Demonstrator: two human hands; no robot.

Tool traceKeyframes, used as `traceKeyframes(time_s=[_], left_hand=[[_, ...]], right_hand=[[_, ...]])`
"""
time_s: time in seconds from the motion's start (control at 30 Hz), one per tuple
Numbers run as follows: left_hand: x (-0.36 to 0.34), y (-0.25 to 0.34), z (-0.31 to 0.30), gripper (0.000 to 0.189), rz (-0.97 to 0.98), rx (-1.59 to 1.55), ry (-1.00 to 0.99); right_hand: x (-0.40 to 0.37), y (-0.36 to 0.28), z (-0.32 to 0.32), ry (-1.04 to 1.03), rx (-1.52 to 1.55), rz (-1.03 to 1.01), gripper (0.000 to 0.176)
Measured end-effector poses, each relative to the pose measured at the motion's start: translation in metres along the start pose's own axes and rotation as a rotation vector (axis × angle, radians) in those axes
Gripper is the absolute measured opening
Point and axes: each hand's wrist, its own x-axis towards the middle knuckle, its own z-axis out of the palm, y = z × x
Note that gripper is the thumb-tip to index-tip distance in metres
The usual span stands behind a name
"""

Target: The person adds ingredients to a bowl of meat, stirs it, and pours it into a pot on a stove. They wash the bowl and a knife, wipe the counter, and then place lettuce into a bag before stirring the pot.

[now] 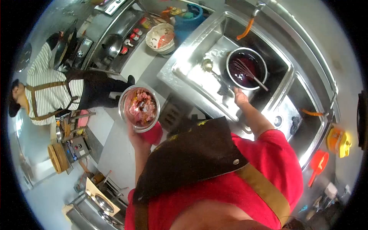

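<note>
A metal bowl of pinkish chopped meat with some white stuff on top is held by my left hand, which grips its lower side. My right hand is closed at the near rim of a round steel pot inside the left sink basin. Dark red liquid fills part of the pot, and a wire whisk leans in it with its handle over the rim. Left of the pot, a ladle lies in the basin, its handle stretching toward my right hand.
A second sink basin adjoins on the right. Orange-tipped taps hang above. Stacked white bowls and a blue bucket stand beyond the sink. At far left, a co-worker in a striped shirt stands by the stove.
</note>
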Motion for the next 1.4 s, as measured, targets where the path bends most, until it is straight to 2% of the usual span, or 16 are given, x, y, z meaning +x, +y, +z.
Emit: traceKeyframes(time_s=[0.03,0.1,0.17,0.27,0.37,0.43,0.5,0.6,0.83,1.0,1.07,1.1,1.17,1.23,1.3,1.4], left_hand=[[-0.005,0.002,0.0,0.049,-0.004,0.0,-0.002],[-0.018,0.004,-0.003,0.05,-0.016,-0.002,0.005],[-0.021,0.001,-0.008,0.052,0.036,-0.023,0.089],[-0.022,-0.003,-0.022,0.053,0.056,-0.052,0.12],[-0.023,-0.006,-0.028,0.053,0.032,-0.072,0.093],[-0.021,-0.006,-0.028,0.053,0.013,-0.062,0.067],[-0.015,-0.007,-0.035,0.054,0.008,-0.058,0.036],[-0.012,-0.007,-0.022,0.054,0.042,-0.041,0.053],[-0.014,-0.008,-0.025,0.053,0.035,-0.064,0.008],[-0.019,-0.009,-0.03,0.054,0.032,-0.086,0.023],[-0.021,-0.011,-0.028,0.055,0.021,-0.09,0.025],[-0.021,-0.011,-0.027,0.055,0.013,-0.092,0.013],[-0.02,-0.011,-0.021,0.056,-0.017,-0.087,0.007],[-0.02,-0.01,-0.016,0.058,-0.038,-0.076,0.044],[-0.016,-0.014,-0.023,0.057,-0.04,-0.045,0.033],[0.0,-0.02,-0.029,0.055,-0.022,-0.07,-0.042]], right_hand=[[0.015,0.011,0.021,-0.087,0.058,0.078,0.046],[0.023,-0.009,-0.001,-0.427,0.495,0.315,0.051],[0.036,-0.015,0.012,-0.445,0.522,0.24,0.038],[0.046,-0.029,0.022,-0.271,0.429,0.216,0.027],[0.01,-0.048,-0.017,0.219,-0.003,-0.065,0.019],[-0.004,-0.053,-0.057,0.179,0.011,-0.065,0.015],[-0.014,-0.051,-0.077,0.403,0.119,-0.199,0.017],[-0.03,-0.065,-0.113,0.437,0.157,-0.232,0.021],[0.017,-0.076,-0.092,0.581,0.378,-0.167,0.02],[0.024,-0.093,-0.112,0.529,0.373,-0.281,0.016],[0.022,-0.092,-0.109,0.452,0.349,-0.376,0.018],[0.02,-0.091,-0.109,0.479,0.373,-0.513,0.024],[0.01,-0.09,-0.12,0.406,0.414,-0.539,0.03],[-0.01,-0.099,-0.133,0.508,0.456,-0.571,0.035],[-0.021,-0.098,-0.139,0.543,0.283,-0.69,0.039],[-0.039,-0.099,-0.172,0.555,0.54,-0.59,0.034]])
